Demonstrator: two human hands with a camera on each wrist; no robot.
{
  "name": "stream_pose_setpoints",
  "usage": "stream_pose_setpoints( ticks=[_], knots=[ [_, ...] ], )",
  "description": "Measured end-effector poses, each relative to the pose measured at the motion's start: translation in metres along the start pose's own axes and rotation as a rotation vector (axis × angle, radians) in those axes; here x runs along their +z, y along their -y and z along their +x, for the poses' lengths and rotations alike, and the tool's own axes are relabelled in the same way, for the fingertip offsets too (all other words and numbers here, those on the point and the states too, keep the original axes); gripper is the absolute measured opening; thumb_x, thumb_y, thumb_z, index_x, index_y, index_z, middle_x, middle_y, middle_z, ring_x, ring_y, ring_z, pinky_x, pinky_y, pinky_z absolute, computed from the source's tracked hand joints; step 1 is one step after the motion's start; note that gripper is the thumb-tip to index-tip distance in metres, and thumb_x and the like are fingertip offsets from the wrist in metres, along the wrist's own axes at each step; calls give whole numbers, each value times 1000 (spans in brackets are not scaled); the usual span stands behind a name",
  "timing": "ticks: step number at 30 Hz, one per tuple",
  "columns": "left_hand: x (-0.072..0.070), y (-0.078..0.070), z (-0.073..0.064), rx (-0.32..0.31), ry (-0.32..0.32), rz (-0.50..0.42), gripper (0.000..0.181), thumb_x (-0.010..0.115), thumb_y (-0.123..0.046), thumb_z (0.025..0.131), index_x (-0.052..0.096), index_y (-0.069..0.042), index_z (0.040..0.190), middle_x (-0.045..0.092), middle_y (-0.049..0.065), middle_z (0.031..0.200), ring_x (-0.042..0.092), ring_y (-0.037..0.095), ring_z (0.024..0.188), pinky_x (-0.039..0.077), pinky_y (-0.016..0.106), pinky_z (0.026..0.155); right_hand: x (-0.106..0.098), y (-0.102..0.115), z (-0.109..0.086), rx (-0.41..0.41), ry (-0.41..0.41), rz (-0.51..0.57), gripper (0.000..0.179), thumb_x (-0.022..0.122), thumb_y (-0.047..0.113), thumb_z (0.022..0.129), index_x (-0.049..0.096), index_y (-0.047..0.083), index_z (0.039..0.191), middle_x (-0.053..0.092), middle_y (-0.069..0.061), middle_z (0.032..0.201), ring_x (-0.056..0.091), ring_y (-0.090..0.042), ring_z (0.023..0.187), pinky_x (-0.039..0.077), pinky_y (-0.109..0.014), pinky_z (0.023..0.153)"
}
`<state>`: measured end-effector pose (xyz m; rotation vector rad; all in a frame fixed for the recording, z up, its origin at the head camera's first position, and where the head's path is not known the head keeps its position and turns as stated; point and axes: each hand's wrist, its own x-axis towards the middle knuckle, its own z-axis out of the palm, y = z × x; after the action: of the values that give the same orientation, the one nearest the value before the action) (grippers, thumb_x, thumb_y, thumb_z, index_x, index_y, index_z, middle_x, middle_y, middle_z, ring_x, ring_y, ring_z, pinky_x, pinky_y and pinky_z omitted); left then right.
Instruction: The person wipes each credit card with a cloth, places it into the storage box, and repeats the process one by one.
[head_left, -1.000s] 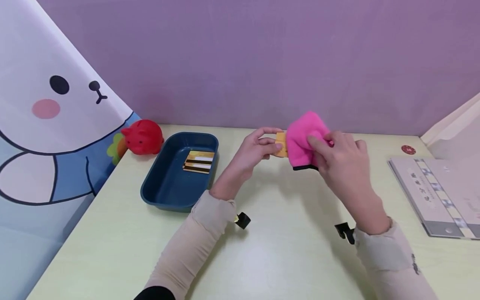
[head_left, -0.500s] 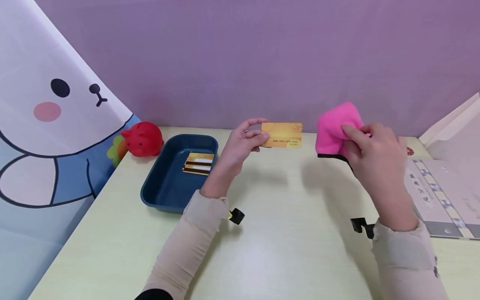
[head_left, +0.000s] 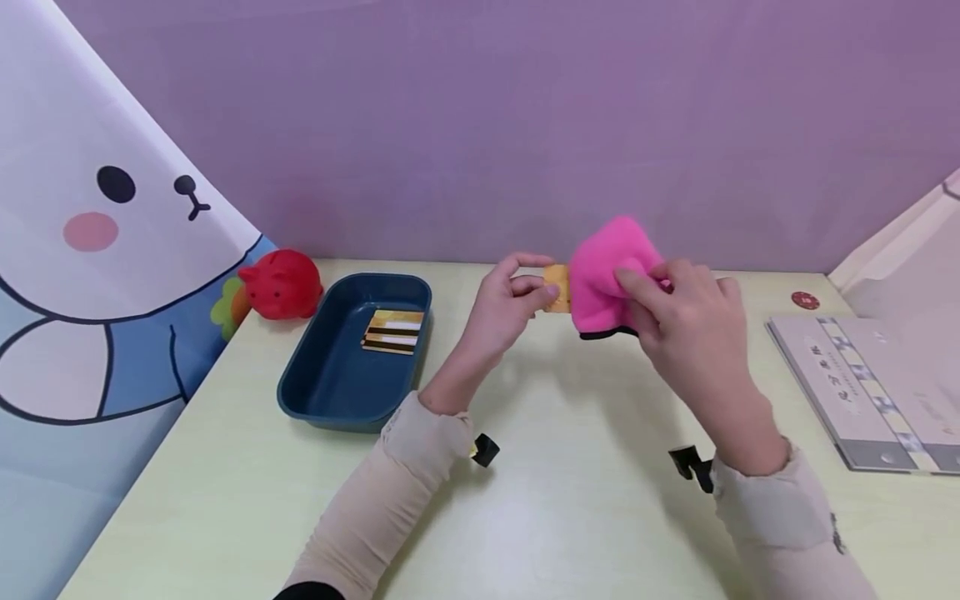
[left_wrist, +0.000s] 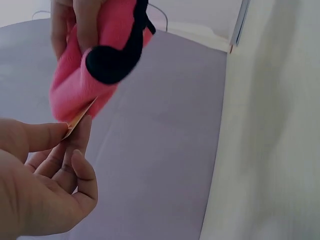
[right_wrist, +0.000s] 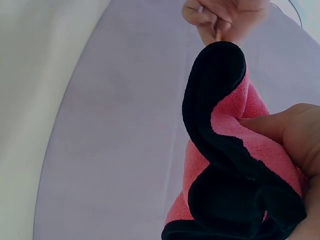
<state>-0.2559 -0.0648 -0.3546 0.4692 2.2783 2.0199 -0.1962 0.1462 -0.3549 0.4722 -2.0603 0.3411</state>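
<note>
Between thumb and fingers, my left hand (head_left: 501, 307) pinches the left end of a gold bank card (head_left: 557, 288), held up above the table. A bunched pink cloth (head_left: 611, 271) with a black edge covers the rest of the card. My right hand (head_left: 693, 329) grips this cloth from the right. In the left wrist view the card (left_wrist: 80, 120) runs edge-on from the left fingertips into the cloth (left_wrist: 75, 95). The right wrist view shows the cloth's black trim (right_wrist: 200, 110) and folds, which hide most of the card.
A dark blue tray (head_left: 330, 410) to the left holds gold cards (head_left: 392, 332) with black stripes. Behind it sits a red piggy bank (head_left: 283, 285). At the right lie a grey book (head_left: 862, 392) and a small red disc (head_left: 806, 300). A purple backdrop (head_left: 525, 125) rises behind the table.
Half a second ago the cloth was off to the right and the whole card showed. The right hand has brought the cloth leftward over the card; the left hand has shifted slightly right.
</note>
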Motion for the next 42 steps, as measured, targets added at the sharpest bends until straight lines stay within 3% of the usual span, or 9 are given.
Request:
stream_pose_setpoints(
  ticks=[8,14,18,26,30,35,42],
  knots=[
    [5,-5,-4,-12,-7,-38,27,67,-9,96,63,-13,122,71,7,90,59,13,73,37,25,59,6,1,-4,-13,66,-36,19,68,8,91,74,18,107,64,-20,91,58,-39,74,36,-47,58],
    [2,-9,-4,-16,-4,-12,27,67,-10,96,63,-14,123,72,11,96,60,14,76,37,25,61,6,-2,-4,9,37,-26,23,69,3,88,75,17,105,64,-20,87,59,-39,72,35,-48,57],
    [-5,-11,-3,2,-11,-4,28,67,-11,96,63,-14,124,72,11,95,59,16,77,41,26,66,1,-11,-4,57,76,-54,26,65,2,88,75,16,107,65,-22,89,61,-41,76,35,-48,59],
    [-21,-16,-2,56,-33,-26,34,65,-9,97,60,-13,131,68,-1,82,55,19,76,47,28,71,-11,-33,-6,200,122,-45,32,64,3,88,74,16,116,64,-24,96,57,-45,85,35,-55,70],
    [-24,-16,-2,54,-32,-28,27,62,-9,99,67,-9,125,71,2,100,57,17,81,49,27,74,-16,-38,-6,224,101,-42,33,62,5,89,74,16,118,63,-24,97,57,-45,86,34,-55,70],
    [-26,-15,0,9,75,-25,32,57,-8,101,65,-7,132,61,4,137,59,15,102,52,25,84,-19,-39,-5,224,72,-40,33,62,5,89,75,16,117,64,-25,97,56,-45,84,32,-53,68],
    [-31,-15,2,15,142,13,46,58,4,96,59,-9,140,59,7,140,58,19,114,50,25,90,-21,-39,-5,226,59,-41,31,62,7,90,75,14,116,63,-24,95,56,-44,82,30,-51,67]
  ],
)
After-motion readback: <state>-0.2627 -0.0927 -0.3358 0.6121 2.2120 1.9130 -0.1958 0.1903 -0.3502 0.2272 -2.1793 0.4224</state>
